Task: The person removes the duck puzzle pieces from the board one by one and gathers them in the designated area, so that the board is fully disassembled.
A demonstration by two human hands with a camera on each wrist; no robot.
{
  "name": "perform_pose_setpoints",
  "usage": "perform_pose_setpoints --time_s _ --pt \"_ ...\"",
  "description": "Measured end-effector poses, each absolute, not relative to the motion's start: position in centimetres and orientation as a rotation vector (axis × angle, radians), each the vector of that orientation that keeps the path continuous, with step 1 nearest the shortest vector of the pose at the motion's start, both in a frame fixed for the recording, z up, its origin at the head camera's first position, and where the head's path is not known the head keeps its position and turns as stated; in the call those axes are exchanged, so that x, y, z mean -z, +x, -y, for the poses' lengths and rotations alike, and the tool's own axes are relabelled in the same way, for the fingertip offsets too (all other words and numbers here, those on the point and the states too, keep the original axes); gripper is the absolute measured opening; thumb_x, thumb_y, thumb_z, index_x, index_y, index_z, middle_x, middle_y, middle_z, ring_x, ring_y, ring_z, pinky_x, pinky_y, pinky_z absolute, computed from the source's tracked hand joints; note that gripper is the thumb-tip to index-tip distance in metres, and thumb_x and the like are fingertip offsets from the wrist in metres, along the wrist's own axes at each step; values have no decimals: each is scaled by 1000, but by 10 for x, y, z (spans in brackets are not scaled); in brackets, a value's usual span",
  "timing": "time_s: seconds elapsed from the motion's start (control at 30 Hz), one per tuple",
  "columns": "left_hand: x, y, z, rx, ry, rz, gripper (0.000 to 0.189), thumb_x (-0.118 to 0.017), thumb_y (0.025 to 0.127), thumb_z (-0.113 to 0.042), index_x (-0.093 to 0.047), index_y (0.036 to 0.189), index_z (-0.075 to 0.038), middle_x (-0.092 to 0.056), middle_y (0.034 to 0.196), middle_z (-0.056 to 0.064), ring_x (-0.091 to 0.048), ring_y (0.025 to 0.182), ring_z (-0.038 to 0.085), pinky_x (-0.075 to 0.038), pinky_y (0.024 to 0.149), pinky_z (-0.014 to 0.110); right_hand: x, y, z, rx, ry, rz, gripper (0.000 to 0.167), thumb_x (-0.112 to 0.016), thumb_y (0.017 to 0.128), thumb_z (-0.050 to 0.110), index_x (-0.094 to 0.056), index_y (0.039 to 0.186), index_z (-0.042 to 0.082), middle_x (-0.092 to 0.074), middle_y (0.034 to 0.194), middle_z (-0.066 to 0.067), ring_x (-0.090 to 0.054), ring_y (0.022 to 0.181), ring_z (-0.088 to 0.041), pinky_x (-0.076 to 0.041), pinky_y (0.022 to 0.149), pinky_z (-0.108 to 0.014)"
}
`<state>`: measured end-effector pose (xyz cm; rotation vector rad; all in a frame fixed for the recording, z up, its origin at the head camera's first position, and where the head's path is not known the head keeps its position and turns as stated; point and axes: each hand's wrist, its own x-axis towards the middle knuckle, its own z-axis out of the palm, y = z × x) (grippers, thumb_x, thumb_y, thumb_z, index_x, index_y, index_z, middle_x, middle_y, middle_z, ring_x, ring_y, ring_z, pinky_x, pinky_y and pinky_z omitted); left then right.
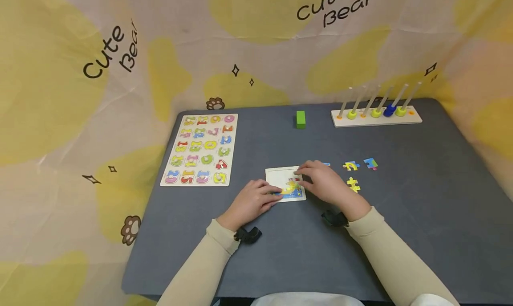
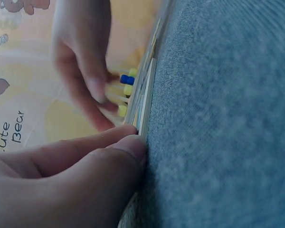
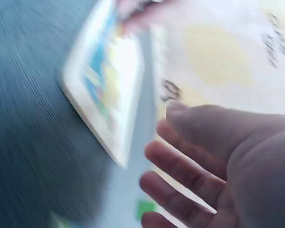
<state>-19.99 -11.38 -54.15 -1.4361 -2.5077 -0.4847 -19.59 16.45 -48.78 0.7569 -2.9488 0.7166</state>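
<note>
A small white puzzle board (image 1: 276, 176) lies in front of me, its lower part filled with blue and yellow picture pieces (image 1: 293, 191). My left hand (image 1: 254, 200) holds the board's near left corner; in the left wrist view the thumb (image 2: 133, 146) and forefinger pinch its edge. Over the board's right side is my right hand (image 1: 326, 181). Its fingers (image 3: 156, 183) are loosely bent with nothing between them in the right wrist view, where the board is blurred.
Loose jigsaw pieces, a yellow one (image 1: 353, 184) and a blue-green one (image 1: 370, 164) among them, lie right of the board. A number board (image 1: 234, 163) lies at left. Behind stand a green block (image 1: 300, 120) and a peg rack (image 1: 376, 121) with rings.
</note>
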Motion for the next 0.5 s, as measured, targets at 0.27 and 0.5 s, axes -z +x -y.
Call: perform_pose_setpoints --time_s 0.27,0.5 --pt "546 -200 111 371 -1463 2530 29 -73 102 -28 -77 130 -24 -67 137 -6 -56 124 19 -43 104 39 511 -197 -151 -679 752 2978 28 -85 89 8 -80 117 5 -68 119 -9 -62 107 -31 -53 91 -45" --pt "543 -200 113 419 -1417 2535 27 -74 101 -26 -78 127 -23 -67 136 -6 -56 122 18 -43 104 39 505 -208 -146 -814 737 3063 36 -80 93 5 -74 129 4 -60 105 -8 -57 86 -20 -51 77 -36"
